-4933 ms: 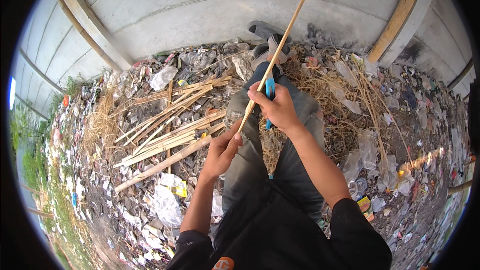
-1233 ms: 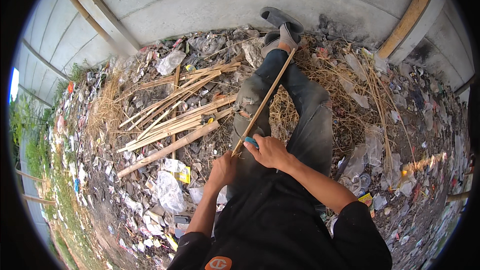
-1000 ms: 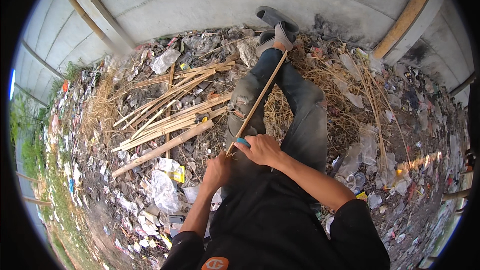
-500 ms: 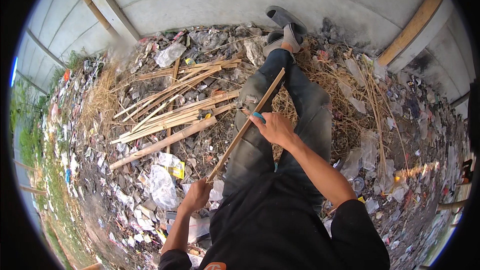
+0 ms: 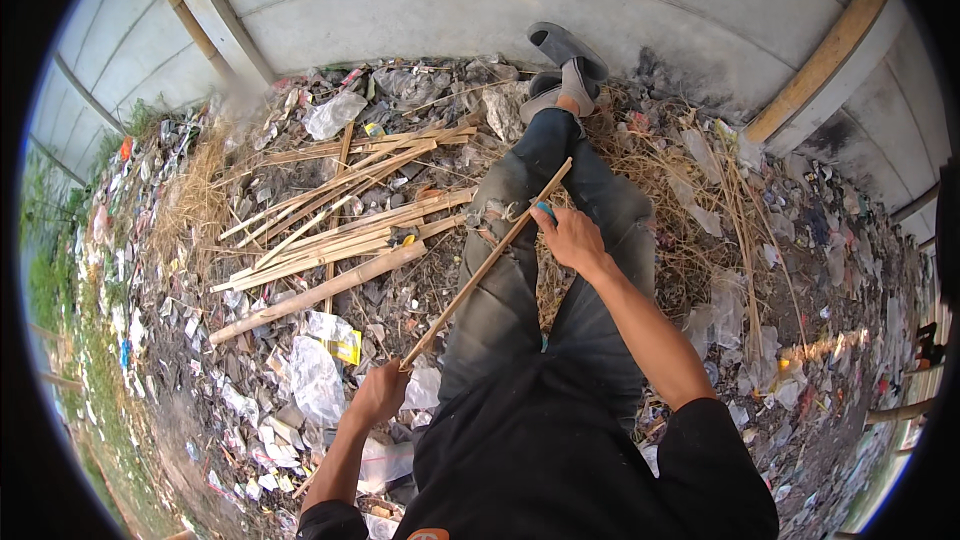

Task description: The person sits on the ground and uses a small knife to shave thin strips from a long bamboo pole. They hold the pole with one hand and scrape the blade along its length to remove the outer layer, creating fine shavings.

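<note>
A long, thin bamboo strip point(image 5: 470, 285) lies slantwise over my thigh, its far end up by my shin. My left hand point(image 5: 378, 393) is closed round its near end. Toward the far end, my right hand point(image 5: 577, 242) is closed on a small teal-handled tool point(image 5: 543, 210), which sits against the strip. Any blade on that tool is hidden or too small to make out. My trouser leg point(image 5: 490, 325), torn at the knee, is under the strip.
Several split bamboo strips point(image 5: 350, 230) lie piled left of my legs, beside a thicker bamboo pole point(image 5: 320, 295). Litter, plastic bags point(image 5: 317, 380) and dry straw point(image 5: 680, 230) cover the ground. A grey panel wall point(image 5: 440, 15) stands past my sandals point(image 5: 568, 50).
My right hand with the teal-handled tool has slid along the strip toward its far end. My left hand and the near end have shifted slightly left.
</note>
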